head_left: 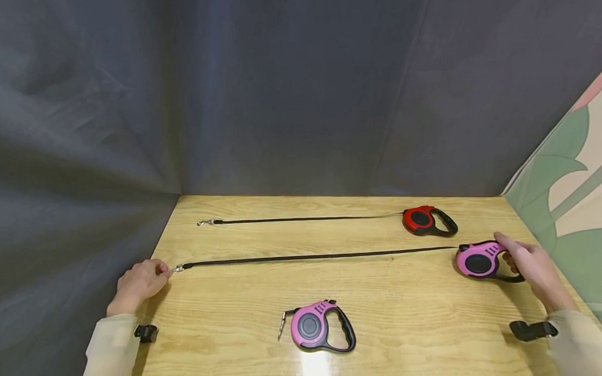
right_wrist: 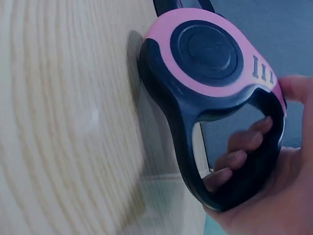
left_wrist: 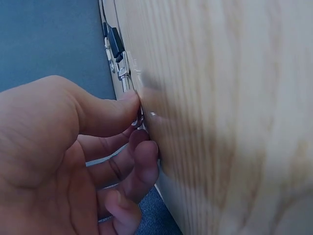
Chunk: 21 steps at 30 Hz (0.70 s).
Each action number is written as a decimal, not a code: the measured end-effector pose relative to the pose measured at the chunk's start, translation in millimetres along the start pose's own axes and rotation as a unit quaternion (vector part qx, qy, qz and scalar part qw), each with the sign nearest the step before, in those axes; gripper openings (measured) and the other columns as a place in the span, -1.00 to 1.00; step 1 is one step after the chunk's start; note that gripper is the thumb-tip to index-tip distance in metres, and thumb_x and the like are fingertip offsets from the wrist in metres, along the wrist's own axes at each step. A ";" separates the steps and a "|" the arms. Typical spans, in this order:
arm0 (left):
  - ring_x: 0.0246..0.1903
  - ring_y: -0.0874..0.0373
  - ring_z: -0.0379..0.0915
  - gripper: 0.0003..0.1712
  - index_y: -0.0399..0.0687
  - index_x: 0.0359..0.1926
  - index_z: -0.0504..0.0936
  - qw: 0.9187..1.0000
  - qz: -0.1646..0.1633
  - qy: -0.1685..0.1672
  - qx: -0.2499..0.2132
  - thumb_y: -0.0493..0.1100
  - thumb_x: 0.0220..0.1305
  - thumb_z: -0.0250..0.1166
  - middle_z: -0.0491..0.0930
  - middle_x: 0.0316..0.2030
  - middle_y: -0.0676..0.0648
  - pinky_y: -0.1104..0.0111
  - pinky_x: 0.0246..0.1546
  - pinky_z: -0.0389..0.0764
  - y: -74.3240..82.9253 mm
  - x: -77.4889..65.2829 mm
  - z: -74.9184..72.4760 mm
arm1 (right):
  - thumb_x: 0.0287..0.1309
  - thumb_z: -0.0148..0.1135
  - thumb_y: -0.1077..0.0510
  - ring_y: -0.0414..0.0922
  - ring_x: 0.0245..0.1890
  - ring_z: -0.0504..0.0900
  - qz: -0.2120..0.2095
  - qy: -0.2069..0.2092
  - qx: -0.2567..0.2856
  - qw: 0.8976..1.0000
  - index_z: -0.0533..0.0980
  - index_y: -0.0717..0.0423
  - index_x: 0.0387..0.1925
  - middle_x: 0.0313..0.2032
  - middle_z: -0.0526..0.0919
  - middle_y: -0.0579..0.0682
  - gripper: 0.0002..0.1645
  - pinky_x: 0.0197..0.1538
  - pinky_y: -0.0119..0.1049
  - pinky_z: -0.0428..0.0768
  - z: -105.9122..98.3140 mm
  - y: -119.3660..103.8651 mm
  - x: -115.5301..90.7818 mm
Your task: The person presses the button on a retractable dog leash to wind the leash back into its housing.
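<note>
A pink and black retractable dog leash point(head_left: 478, 263) is at the right of the table. My right hand point(head_left: 534, 268) grips its loop handle, fingers curled through the opening in the right wrist view. From its case the black strap point(head_left: 318, 256) runs out straight to the left across the table. At its far end my left hand point(head_left: 140, 285) pinches the metal snap hook point(head_left: 177, 268) between thumb and fingers. In the left wrist view the hook point(left_wrist: 124, 73) lies along the tabletop, its tip partly hidden by the thumb.
Behind the strap lies a red retractable leash point(head_left: 421, 220), its strap pulled out leftward to a metal hook point(head_left: 206, 222). Nearer the front sits a second pink leash point(head_left: 310, 325), its strap wound in. Dark cloth point(head_left: 294, 99) hangs behind the wooden table point(head_left: 216, 329).
</note>
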<state>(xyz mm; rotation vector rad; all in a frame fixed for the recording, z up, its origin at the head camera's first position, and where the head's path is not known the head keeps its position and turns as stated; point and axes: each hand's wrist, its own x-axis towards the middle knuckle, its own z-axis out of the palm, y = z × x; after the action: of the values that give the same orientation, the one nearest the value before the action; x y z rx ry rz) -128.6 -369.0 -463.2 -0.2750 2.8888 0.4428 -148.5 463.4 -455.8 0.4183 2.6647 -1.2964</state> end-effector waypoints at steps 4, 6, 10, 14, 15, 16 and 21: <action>-0.39 -0.01 0.47 -0.73 -0.14 -0.17 0.68 1.000 0.010 0.000 0.005 -0.04 0.53 0.20 0.65 -0.34 -0.12 0.17 -0.38 0.40 -3.6 -1.3 2.0 | 0.57 -0.09 -0.42 -0.17 -0.48 0.31 -0.012 -0.028 0.001 1.000 0.33 -0.08 -0.60 -0.59 0.32 -0.22 -0.29 -0.24 -0.20 0.11 -0.4 0.8 -1.5; -0.41 0.00 0.48 -0.72 -0.13 -0.17 0.70 1.000 0.012 0.001 0.004 -0.03 0.55 0.19 0.67 -0.33 -0.12 0.18 -0.39 0.40 -5.5 -3.0 3.9 | 0.59 -0.09 -0.38 -0.14 -0.49 0.29 -0.020 -0.037 0.007 0.999 0.30 -0.08 -0.60 -0.59 0.28 -0.23 -0.31 -0.23 -0.19 0.09 -2.0 0.9 -2.7; -0.40 0.01 0.51 -0.70 -0.12 -0.11 0.74 1.000 0.009 0.004 -0.019 0.00 0.56 0.22 0.72 -0.28 -0.12 0.21 -0.41 0.37 -9.4 -8.3 6.7 | 0.62 -0.05 -0.31 -0.10 -0.51 0.25 -0.032 -0.045 0.028 0.998 0.26 -0.09 -0.58 -0.58 0.23 -0.24 -0.36 -0.20 -0.18 0.06 -6.8 0.5 -6.4; -0.39 0.01 0.52 -0.68 -0.13 -0.06 0.77 0.999 0.008 0.020 -0.040 0.01 0.55 0.25 0.74 -0.26 -0.13 0.21 -0.41 0.37 -11.6 -12.4 3.4 | 0.62 0.00 -0.27 -0.10 -0.51 0.24 -0.028 -0.045 0.048 0.997 0.26 -0.14 -0.57 -0.59 0.21 -0.27 -0.41 -0.10 -0.17 0.01 -10.0 0.4 -11.0; -0.39 0.00 0.52 -0.67 -0.14 -0.06 0.77 0.999 0.008 0.025 -0.044 0.02 0.55 0.26 0.75 -0.26 -0.14 0.20 -0.41 0.37 -11.8 -13.1 2.2 | 0.62 0.01 -0.27 -0.10 -0.51 0.24 -0.027 -0.045 0.051 0.997 0.26 -0.15 -0.57 -0.60 0.21 -0.27 -0.41 -0.08 -0.17 0.01 -10.4 0.2 -11.7; -0.39 -0.01 0.52 -0.67 -0.14 -0.06 0.78 0.998 0.008 0.030 -0.047 0.02 0.54 0.27 0.75 -0.26 -0.14 0.20 -0.41 0.37 -11.9 -13.7 1.1 | 0.63 0.01 -0.26 -0.11 -0.50 0.24 -0.028 -0.047 0.052 0.997 0.26 -0.16 -0.56 -0.59 0.21 -0.27 -0.43 -0.07 -0.17 0.00 -10.9 -0.2 -12.3; -0.37 -0.02 0.54 -0.65 -0.19 -0.08 0.78 0.996 0.006 0.064 -0.057 0.03 0.52 0.32 0.75 -0.29 -0.14 0.21 -0.40 0.38 -10.8 -15.8 -0.6 | 0.63 0.03 -0.23 -0.14 -0.49 0.24 -0.029 -0.050 0.066 0.996 0.25 -0.18 -0.55 -0.59 0.20 -0.26 -0.45 -0.01 -0.13 -0.04 -13.1 -4.3 -12.6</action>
<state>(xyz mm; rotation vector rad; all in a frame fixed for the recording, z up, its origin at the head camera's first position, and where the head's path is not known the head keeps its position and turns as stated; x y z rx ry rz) -111.2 -376.9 -462.0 -0.3137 2.9952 0.6164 -137.9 468.9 -441.4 0.2853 2.5357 -1.4745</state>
